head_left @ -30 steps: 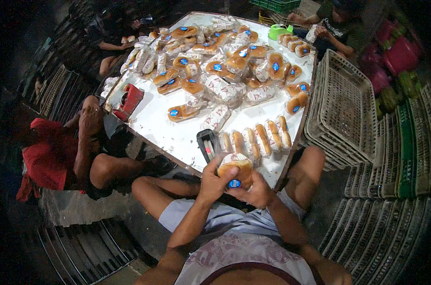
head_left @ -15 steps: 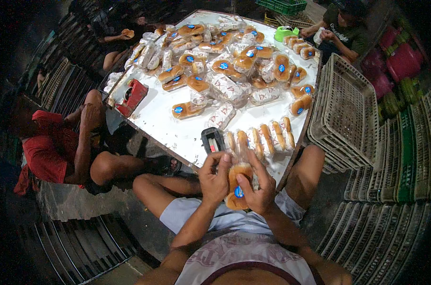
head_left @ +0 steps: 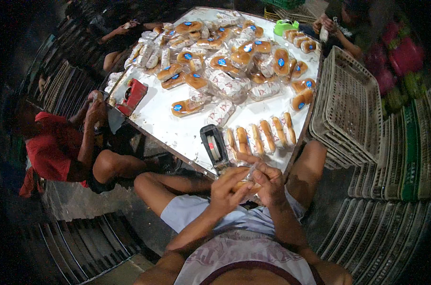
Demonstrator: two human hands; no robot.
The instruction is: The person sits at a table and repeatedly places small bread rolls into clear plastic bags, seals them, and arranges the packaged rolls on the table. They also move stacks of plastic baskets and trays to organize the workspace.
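Note:
Between my hands, just off the table's near edge, is a bagged bread roll (head_left: 247, 186), tilted and mostly covered by fingers. My left hand (head_left: 226, 191) is closed around its left side. My right hand (head_left: 271, 186) pinches the gathered clear plastic at the bag's upper end. Right beyond my left hand a black tape dispenser (head_left: 213, 145) with a pale roll lies on the white table (head_left: 163, 126). To its right, a row of bagged rolls (head_left: 257, 139) stands on edge.
A large heap of bagged rolls (head_left: 220, 64) covers the table's far half. A red tape dispenser (head_left: 132, 96) sits at the left edge, a green one (head_left: 285, 27) at the far right. Stacked plastic crates (head_left: 350, 107) rise at right. Co-workers sit around, one in a red shirt (head_left: 54, 147).
The bagged roll has turned from label-up and upright to tilted, and my fingers have closed over it and gathered the bag's end. My left hand has shifted slightly right and nearer.

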